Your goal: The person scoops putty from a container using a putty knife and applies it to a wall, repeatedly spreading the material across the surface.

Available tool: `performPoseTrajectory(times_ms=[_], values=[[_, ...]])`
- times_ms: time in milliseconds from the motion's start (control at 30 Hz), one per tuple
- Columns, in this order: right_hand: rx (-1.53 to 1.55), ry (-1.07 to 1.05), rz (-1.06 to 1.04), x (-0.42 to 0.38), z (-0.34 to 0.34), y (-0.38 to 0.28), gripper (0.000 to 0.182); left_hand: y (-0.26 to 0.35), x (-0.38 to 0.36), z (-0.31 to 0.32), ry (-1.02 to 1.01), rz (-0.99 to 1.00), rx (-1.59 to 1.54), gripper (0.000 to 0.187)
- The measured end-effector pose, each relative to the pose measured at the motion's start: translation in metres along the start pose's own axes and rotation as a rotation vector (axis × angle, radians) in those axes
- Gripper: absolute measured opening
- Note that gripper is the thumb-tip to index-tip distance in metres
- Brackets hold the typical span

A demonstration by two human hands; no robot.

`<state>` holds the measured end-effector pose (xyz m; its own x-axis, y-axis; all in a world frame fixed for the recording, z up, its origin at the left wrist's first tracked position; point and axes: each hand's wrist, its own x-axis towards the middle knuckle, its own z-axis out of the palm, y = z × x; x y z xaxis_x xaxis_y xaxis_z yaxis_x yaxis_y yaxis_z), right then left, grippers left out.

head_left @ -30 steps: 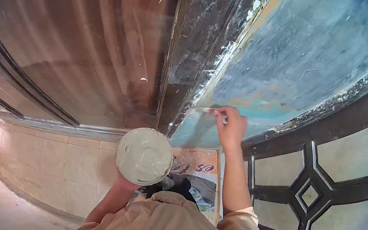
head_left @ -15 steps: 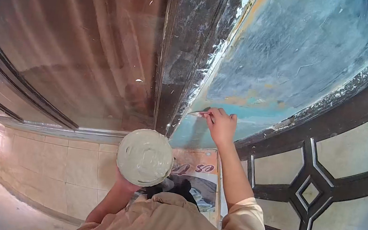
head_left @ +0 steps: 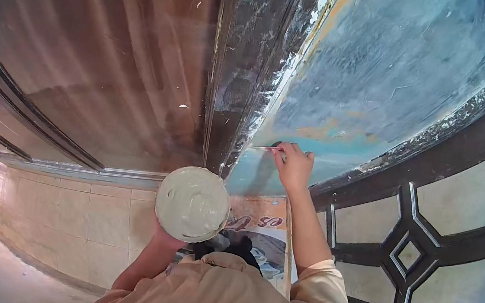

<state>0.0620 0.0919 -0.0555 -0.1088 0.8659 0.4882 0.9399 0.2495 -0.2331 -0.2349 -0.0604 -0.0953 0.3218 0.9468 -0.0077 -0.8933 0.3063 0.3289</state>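
Observation:
My left hand (head_left: 165, 237) holds up a round tub of pale grey-green paint (head_left: 193, 202) from below and the side; most of its fingers are hidden by the tub. In a pinch, my right hand (head_left: 295, 165) grips a small paintbrush (head_left: 267, 148), seen nearly edge-on. The brush tip points left and is at or very near the seam between the turquoise lower strip of the wall (head_left: 333, 151) and the dark door frame (head_left: 232, 112). Whitish smears run along that seam. A shadow falls on the wall below my right hand.
A brown glossy glass panel (head_left: 110, 69) stands to the left, above beige tiles (head_left: 73, 211). At the right is a dark door or gate (head_left: 389, 258) with a diamond pattern. A printed banner (head_left: 273, 216) lies below. Blue-grey patchy plaster (head_left: 379, 78) covers the upper wall.
My right hand and the brush have shifted very slightly to the right along the seam. The tub has barely moved in my left hand.

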Motion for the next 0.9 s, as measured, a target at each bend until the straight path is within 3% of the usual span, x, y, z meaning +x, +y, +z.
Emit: performPoseTrajectory(times_ms=[67, 133, 233, 300, 367, 467, 567, 633, 700, 833, 900], values=[[0.029, 0.113, 0.013, 0.009, -0.010, 0.003, 0.012, 0.002, 0.006, 0.002, -0.036, -0.011, 0.014, 0.080], [0.114, 0.297, 0.049, 0.027, -0.039, -0.006, 0.014, 0.001, 0.011, 0.002, 0.168, -0.048, -0.043, 0.081], [0.102, 0.342, 0.098, 0.026, -0.074, -0.013, 0.013, 0.002, 0.013, 0.005, 0.017, -0.024, -0.063, 0.080], [0.135, 0.335, 0.114, 0.010, -0.062, -0.009, 0.012, 0.002, 0.012, 0.006, 0.016, -0.018, -0.063, 0.080], [0.102, 0.091, 0.140, -0.007, -0.035, -0.001, 0.011, 0.004, 0.011, 0.004, 0.116, -0.050, -0.069, 0.081], [0.084, 0.008, 0.089, -0.028, 0.012, 0.010, 0.010, 0.002, 0.008, 0.007, 0.145, -0.006, 0.107, 0.082], [0.049, 0.034, 0.100, -0.020, 0.027, 0.014, 0.009, 0.000, 0.009, 0.001, 0.079, -0.015, 0.057, 0.083], [0.062, 0.081, 0.097, 0.000, -0.003, 0.001, 0.009, -0.001, 0.009, 0.000, 0.051, -0.030, -0.006, 0.083], [0.089, 0.296, 0.110, 0.012, -0.027, -0.005, 0.012, -0.001, 0.008, 0.002, 0.026, -0.045, -0.070, 0.083], [0.046, 0.218, 0.069, 0.007, -0.048, -0.011, 0.014, 0.004, 0.007, 0.013, 0.034, -0.033, 0.016, 0.085], [0.054, 0.151, 0.017, -0.003, -0.025, -0.004, 0.012, 0.003, 0.006, 0.012, 0.055, -0.016, 0.051, 0.086]])
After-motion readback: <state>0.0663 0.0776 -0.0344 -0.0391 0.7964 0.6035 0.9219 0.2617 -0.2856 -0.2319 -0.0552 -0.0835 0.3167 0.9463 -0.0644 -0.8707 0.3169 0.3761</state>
